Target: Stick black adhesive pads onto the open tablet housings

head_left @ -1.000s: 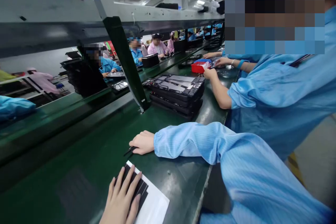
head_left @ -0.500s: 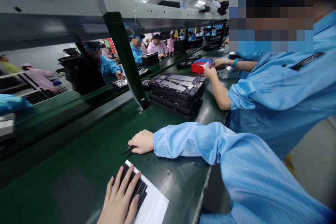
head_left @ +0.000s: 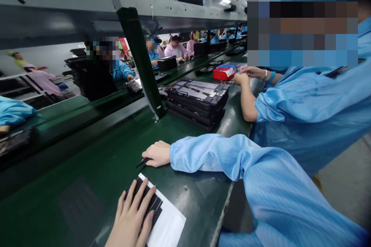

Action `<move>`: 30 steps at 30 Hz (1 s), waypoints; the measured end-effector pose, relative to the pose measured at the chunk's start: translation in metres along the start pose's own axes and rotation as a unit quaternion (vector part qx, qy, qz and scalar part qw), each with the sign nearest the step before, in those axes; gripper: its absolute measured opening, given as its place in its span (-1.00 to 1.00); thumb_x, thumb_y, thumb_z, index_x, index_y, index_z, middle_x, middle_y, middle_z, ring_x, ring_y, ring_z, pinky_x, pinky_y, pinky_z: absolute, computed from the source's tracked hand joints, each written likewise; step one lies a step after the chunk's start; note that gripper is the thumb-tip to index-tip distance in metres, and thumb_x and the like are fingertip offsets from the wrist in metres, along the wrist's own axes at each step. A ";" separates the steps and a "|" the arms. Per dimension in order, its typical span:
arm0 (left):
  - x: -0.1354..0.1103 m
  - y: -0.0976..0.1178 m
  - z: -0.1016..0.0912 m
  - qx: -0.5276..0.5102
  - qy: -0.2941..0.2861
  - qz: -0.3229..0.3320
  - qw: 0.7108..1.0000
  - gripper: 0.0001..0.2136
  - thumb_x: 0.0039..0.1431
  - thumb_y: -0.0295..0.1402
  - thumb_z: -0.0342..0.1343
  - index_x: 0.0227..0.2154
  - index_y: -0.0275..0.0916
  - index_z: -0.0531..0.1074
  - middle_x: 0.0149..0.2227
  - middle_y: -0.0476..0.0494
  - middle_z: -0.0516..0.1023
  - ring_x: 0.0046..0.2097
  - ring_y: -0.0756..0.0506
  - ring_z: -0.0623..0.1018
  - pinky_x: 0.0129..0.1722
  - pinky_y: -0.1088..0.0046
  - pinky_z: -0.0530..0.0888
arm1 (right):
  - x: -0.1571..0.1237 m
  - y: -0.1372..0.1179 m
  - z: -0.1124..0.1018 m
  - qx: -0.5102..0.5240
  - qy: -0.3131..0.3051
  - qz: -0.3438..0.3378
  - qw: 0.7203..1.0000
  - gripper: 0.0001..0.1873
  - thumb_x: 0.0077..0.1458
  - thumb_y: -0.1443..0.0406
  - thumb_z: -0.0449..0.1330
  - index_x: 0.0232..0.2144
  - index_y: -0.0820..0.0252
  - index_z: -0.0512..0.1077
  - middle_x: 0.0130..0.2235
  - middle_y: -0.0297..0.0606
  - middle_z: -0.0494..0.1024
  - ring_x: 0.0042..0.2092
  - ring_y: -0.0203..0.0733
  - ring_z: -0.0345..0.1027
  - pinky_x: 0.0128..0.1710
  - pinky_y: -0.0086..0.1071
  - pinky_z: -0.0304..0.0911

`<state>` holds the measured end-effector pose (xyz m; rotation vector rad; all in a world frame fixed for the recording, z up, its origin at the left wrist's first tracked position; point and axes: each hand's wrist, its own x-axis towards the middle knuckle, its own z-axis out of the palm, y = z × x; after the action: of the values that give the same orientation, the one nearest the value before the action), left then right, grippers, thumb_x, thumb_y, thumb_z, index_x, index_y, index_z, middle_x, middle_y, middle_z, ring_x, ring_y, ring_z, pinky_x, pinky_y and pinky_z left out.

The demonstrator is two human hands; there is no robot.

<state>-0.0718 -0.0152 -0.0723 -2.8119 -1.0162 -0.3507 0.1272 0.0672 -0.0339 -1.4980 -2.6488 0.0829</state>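
My left hand (head_left: 131, 212) lies flat with its fingers spread over a white sheet (head_left: 171, 220). Black adhesive strips (head_left: 156, 205) sit on that sheet, partly covered by the fingers. Farther along the bench, my right hand (head_left: 157, 153) rests on the green surface, closed around slim black tweezers (head_left: 141, 163). Their tips point left, just beyond the sheet's far corner and apart from it. The rest of the tweezers is hidden inside the hand.
A stack of black trays with device parts (head_left: 197, 100) stands beyond my right hand, beside a green post (head_left: 142, 65). A co-worker's hands (head_left: 246, 75) are at a red bin (head_left: 223, 73). An overhead shelf (head_left: 66, 17) spans the bench (head_left: 95, 162).
My hands have hardly moved; the left stays on the sheet and the right keeps the tweezers. The co-worker's hands have shifted right, away from the red bin. The view has turned slightly.
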 end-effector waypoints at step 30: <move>0.000 -0.004 0.001 0.032 -0.010 0.023 0.999 -0.61 0.23 -0.32 -0.32 0.10 -0.09 0.12 0.19 -0.03 0.03 0.22 -0.20 -0.02 0.06 0.04 0.17 | 0.000 0.001 0.001 -0.010 0.007 0.001 1.000 -0.74 0.07 0.16 -0.06 -0.27 0.10 0.33 -0.23 -0.32 0.46 -0.27 -0.10 0.35 -0.39 -0.29 0.23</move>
<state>-0.0743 -0.0115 -0.0728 -2.7812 -0.9466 -0.2796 0.1275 0.0678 -0.0351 -1.5026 -2.6442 0.0467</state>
